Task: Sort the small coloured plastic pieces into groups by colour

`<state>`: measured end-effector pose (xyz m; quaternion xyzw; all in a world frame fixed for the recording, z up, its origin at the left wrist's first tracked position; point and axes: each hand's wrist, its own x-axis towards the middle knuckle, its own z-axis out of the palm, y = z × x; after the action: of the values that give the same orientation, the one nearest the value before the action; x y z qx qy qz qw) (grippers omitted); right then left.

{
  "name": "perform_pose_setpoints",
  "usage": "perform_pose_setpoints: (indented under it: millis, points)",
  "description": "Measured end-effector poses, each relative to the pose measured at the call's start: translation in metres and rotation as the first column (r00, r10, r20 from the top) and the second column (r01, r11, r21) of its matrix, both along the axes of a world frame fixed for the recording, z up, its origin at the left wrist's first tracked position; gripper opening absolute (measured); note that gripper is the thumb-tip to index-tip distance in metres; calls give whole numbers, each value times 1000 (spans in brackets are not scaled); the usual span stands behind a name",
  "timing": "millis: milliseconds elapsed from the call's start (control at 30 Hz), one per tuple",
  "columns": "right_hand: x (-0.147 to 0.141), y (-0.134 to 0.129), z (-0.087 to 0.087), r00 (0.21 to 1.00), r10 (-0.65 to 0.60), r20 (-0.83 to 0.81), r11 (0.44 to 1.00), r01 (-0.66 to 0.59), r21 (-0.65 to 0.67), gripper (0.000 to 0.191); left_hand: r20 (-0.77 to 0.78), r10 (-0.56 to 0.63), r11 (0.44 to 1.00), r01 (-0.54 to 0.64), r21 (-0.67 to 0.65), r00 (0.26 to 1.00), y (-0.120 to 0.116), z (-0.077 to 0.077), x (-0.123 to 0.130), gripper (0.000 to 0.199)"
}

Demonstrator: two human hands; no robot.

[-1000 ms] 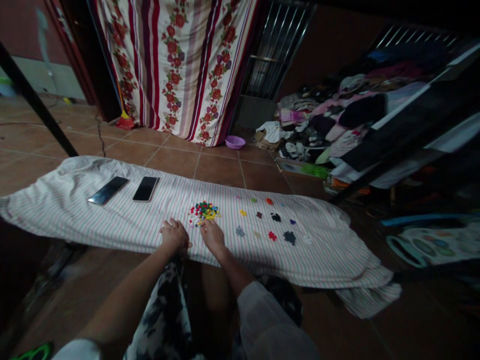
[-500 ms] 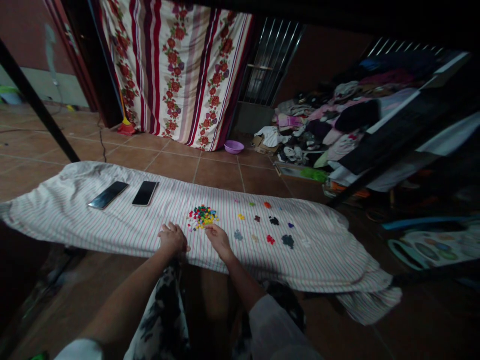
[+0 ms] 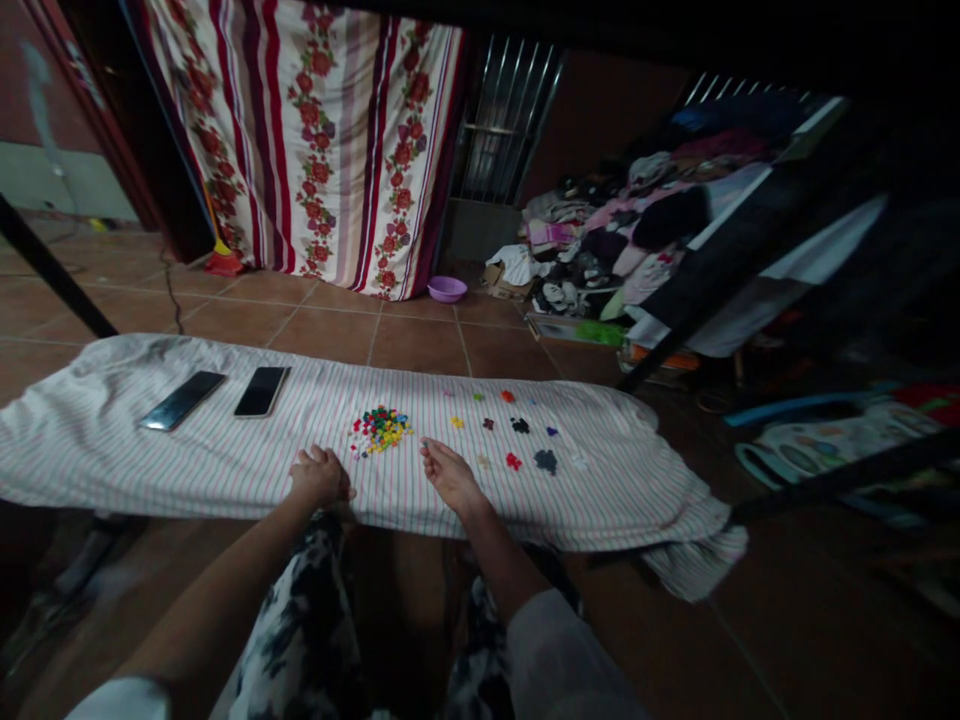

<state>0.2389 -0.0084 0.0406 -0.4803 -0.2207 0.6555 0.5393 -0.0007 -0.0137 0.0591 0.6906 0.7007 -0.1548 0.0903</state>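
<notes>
Two phones (image 3: 261,392) on a striped cloth (image 3: 622,485), left hand (image 3: 319,477) resting with fingers loosely spread, mixed coloured pieces (image 3: 382,428) heaped mid-cloth, right hand (image 3: 451,472) near, fingertips pinched together, any grasped piece indiscernible, single-colour clusters (image 3: 520,425) rightmost.

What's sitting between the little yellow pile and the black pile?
A small brown pile sits between the yellow pile and black pile in the head view.

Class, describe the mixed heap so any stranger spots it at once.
Find the pale, thinly striped cloth. On it, between the two dark phones and the small clusters, lies a heap of tiny pieces. It alone mixes many colours; each neighbouring cluster shows just one.
</notes>
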Motion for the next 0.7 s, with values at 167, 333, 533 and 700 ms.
perform_pose_setpoints:
  millis: [167, 333, 533, 700]
  points:
    - [32, -5, -1, 991, -77, 111, 997, 74, 37, 25, -21, -7, 1000, 7, 8, 1000, -1, 0, -1, 88]
    - [84, -11, -4, 942, -223, 250, 972, 195, 132, 34, -12, -30, 999, 30, 22, 999, -2, -1, -4, 84]
    - [144, -22, -13, 861, -375, 345, 927, 343, 150, 37, -25, -16, 999, 17, 39, 1000, 1, -9, -5, 81]
    - [178, -34, -26, 742, -496, 451, 867, 448, 217, 43, -25, -23, 999, 24, 42, 999, 2, -10, -6, 79]
